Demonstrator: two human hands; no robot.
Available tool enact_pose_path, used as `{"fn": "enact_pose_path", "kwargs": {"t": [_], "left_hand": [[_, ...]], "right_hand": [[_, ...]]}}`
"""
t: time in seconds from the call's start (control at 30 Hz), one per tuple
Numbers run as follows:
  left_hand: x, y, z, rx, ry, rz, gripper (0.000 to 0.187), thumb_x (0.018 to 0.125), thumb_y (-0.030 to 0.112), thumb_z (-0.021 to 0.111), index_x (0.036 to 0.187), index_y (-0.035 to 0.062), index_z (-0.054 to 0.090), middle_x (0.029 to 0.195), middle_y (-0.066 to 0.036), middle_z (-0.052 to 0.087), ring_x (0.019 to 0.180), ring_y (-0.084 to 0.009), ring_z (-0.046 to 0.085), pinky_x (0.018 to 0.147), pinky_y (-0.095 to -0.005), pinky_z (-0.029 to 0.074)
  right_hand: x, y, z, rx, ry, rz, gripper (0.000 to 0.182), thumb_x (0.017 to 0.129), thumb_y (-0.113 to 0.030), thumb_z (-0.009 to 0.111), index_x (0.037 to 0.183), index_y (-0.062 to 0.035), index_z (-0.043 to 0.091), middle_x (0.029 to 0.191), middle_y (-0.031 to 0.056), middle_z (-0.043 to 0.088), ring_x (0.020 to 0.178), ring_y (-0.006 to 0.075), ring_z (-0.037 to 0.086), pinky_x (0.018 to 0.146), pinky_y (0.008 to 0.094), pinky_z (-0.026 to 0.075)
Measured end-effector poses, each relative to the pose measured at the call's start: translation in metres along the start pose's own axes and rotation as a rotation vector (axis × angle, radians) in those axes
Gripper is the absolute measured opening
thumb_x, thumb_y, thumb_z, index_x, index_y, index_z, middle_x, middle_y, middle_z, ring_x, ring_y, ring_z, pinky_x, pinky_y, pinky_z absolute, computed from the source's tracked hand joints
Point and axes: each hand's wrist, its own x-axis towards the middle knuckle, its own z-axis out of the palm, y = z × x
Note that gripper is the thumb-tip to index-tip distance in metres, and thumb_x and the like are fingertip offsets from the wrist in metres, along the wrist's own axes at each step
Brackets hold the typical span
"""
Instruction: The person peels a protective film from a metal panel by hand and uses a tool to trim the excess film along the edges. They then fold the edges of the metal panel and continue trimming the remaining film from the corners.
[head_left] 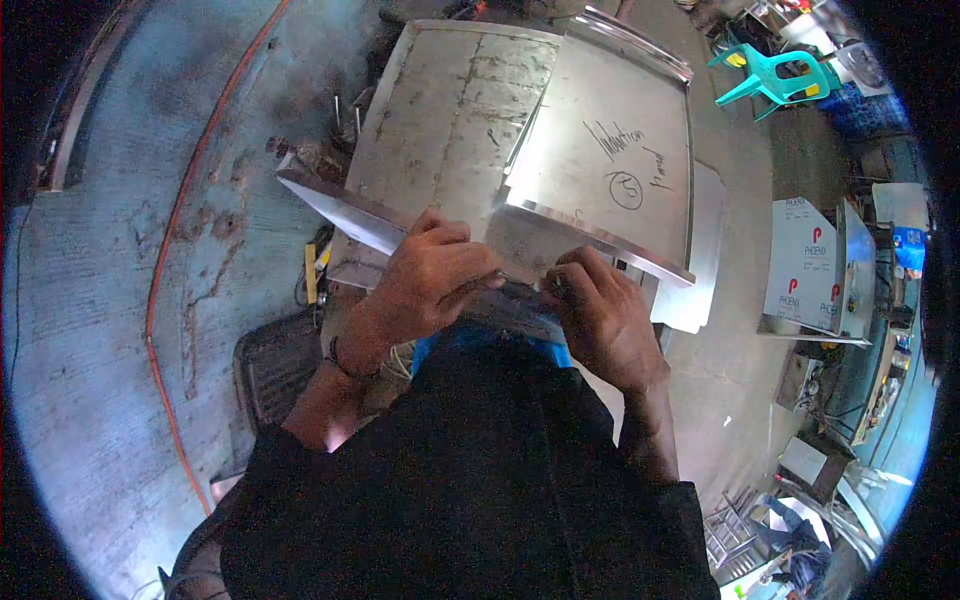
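My left hand (430,275) and my right hand (603,318) are close together in front of my body, at the near edge of a metal worktable (425,130). Both have curled fingers pinched at the tips. Whatever lies between the fingertips is too small and blurred to name. Just beyond my right hand lies a folded sheet-metal panel (590,130) with handwriting and a circled number on it. Beside my left hand a narrow metal strip (345,212) sticks out to the left over the table.
An orange hose (180,205) runs along the worn blue wall on the left. A dark chair (275,370) stands near my left arm. At right are a turquoise plastic chair (775,78), a film-covered metal piece (803,262) and cluttered shelves. A person (800,540) is at lower right.
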Motion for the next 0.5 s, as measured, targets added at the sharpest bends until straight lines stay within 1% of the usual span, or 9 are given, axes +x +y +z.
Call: {"fn": "enact_pose_path", "kwargs": {"t": [0.1,0.17,0.27,0.37,0.5], "left_hand": [[0.0011,0.0006,-0.0022,-0.025,-0.015,-0.034,0.014,0.081,0.016,0.074,0.087,0.0098,0.062,0.073,-0.005,0.057,0.071,-0.0254,0.054,0.074,-0.0393,0.038],[0.0010,-0.0012,-0.0026,-0.031,-0.032,-0.013,0.014,0.081,0.015,0.074,0.087,0.0098,0.063,0.072,-0.006,0.057,0.070,-0.0257,0.053,0.074,-0.0393,0.037],[-0.0007,-0.0046,-0.0006,-0.054,-0.054,-0.011,0.013,0.081,0.016,0.074,0.088,0.0102,0.063,0.073,-0.005,0.058,0.071,-0.0258,0.054,0.075,-0.0395,0.038],[0.0016,-0.0028,0.0006,-0.057,-0.018,0.006,0.013,0.082,0.016,0.073,0.090,0.0109,0.064,0.075,-0.005,0.060,0.073,-0.0259,0.056,0.075,-0.0399,0.038],[-0.0004,-0.0046,0.0030,-0.056,-0.031,0.008,0.013,0.082,0.016,0.073,0.091,0.0111,0.065,0.077,-0.005,0.062,0.074,-0.0257,0.057,0.075,-0.0403,0.038]], "right_hand": [[0.0019,-0.0026,-0.0006,0.039,0.021,-0.003,0.018,0.086,-0.006,0.070,0.101,-0.0039,0.059,0.096,0.0108,0.060,0.086,0.0292,0.065,0.068,0.0412,0.054],[0.0035,-0.0071,-0.0048,0.043,-0.017,0.034,0.028,0.081,-0.006,0.066,0.107,-0.0065,0.058,0.100,0.0124,0.058,0.093,0.0334,0.064,0.076,0.0451,0.053],[0.0040,-0.0076,-0.0044,0.042,-0.015,0.029,0.031,0.080,-0.007,0.066,0.111,-0.0083,0.059,0.100,0.0122,0.058,0.094,0.0328,0.064,0.078,0.0449,0.053],[0.0045,-0.0084,-0.0068,0.028,-0.038,0.034,0.033,0.080,-0.009,0.065,0.113,-0.0094,0.060,0.101,0.0118,0.058,0.095,0.0327,0.064,0.078,0.0441,0.053],[0.0041,-0.0044,-0.0051,-0.011,-0.042,0.010,0.033,0.081,-0.010,0.064,0.114,-0.0104,0.060,0.101,0.0117,0.058,0.095,0.0330,0.064,0.078,0.0439,0.053]]}}
